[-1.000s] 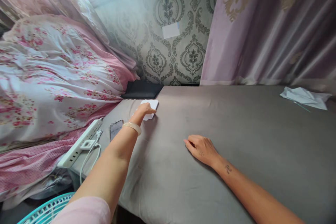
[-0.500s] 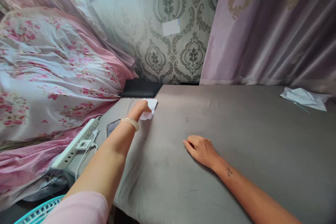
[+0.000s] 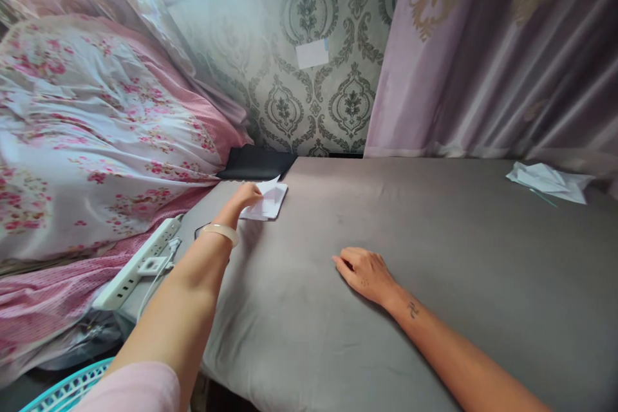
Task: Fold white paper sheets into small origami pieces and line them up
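At the far left of the grey-covered table my left hand (image 3: 250, 194), a pale bangle on its wrist, is closed on the left side of a sheet of paper (image 3: 271, 184). One edge of the sheet stands up off a small white stack of paper (image 3: 276, 205), perhaps a notepad, lying flat beneath it. My right hand (image 3: 363, 271) rests on the table, palm down, fingers loosely curled and nothing seen in them. A dark-edged flat object (image 3: 197, 230) lies mostly hidden behind my left wrist.
A black flat item (image 3: 255, 163) lies at the back left. Along the left edge sits a white power strip (image 3: 138, 264) with a plugged-in cable. Crumpled white paper or plastic (image 3: 550, 181) and a thin green stick (image 3: 543, 197) lie far right. A turquoise basket (image 3: 67, 389) is at lower left.
My left hand has moved slightly left from over the paper, and a sheet now rises off the stack. My right hand stays on the table; the view has shifted slightly.
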`<state>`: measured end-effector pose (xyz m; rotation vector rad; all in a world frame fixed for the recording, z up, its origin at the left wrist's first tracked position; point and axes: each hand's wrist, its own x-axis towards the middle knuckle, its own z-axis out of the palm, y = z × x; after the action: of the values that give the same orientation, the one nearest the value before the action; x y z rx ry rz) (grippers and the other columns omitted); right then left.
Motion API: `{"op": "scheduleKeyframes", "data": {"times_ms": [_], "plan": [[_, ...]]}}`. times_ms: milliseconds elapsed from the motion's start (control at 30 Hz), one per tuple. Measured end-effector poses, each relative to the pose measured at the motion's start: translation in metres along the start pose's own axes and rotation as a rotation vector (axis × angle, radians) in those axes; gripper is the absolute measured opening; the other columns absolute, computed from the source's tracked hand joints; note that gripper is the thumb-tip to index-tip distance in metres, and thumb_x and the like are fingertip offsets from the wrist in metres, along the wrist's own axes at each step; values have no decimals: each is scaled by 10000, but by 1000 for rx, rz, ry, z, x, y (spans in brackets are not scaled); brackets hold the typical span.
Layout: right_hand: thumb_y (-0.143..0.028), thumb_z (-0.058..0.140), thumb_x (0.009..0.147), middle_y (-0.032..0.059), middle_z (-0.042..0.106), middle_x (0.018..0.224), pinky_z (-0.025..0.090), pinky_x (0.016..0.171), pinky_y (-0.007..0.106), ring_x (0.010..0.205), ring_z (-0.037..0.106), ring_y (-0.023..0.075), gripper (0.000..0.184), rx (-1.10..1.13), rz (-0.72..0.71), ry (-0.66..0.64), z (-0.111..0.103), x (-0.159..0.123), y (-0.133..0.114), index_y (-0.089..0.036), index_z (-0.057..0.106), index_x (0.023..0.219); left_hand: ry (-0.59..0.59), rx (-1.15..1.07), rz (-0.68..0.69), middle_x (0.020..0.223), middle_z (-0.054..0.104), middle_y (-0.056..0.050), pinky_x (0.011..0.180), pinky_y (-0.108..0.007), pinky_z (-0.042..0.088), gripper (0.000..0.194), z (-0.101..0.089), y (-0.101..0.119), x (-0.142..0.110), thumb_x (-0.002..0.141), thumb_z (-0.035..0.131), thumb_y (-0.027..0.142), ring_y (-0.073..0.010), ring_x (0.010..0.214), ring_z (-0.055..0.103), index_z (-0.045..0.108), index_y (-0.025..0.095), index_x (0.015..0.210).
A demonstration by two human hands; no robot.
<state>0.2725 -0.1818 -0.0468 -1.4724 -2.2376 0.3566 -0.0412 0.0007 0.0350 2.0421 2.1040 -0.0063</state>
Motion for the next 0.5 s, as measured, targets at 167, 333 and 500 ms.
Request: {"op": "scheduleKeyframes", "data": {"times_ms": [167, 333, 500], "plan": [[-383, 490, 868, 0, 542, 586, 301, 591, 272, 594, 479, 130, 354, 400, 150, 74, -1, 5, 3, -189, 485, 572, 111, -137, 92, 828, 689, -41, 633, -240, 490, 355, -7, 17, -34, 915, 438, 319, -169, 738, 639, 660, 79, 1053], [-447, 476, 870, 75, 702, 890, 477, 653, 261, 807, 642, 165, 316, 664, 313, 146, -14, 16, 14, -180, 629, 942, 72, -248, 300, 715, 689, -40, 585, -224, 444, 322, 36, 97, -81, 864, 461, 303, -157, 663, 625, 715, 108, 906], [-464, 564, 841, 89, 717, 812, 535, 589, 266, 697, 675, 171, 335, 1026, 614, 113, -31, 5, 23, -149, 634, 930, 19, -289, 445, 811, 714, -86, 694, -285, 481, 234, 79, 175, -125, 848, 499, 242, -207, 778, 660, 717, 159, 866]]}}
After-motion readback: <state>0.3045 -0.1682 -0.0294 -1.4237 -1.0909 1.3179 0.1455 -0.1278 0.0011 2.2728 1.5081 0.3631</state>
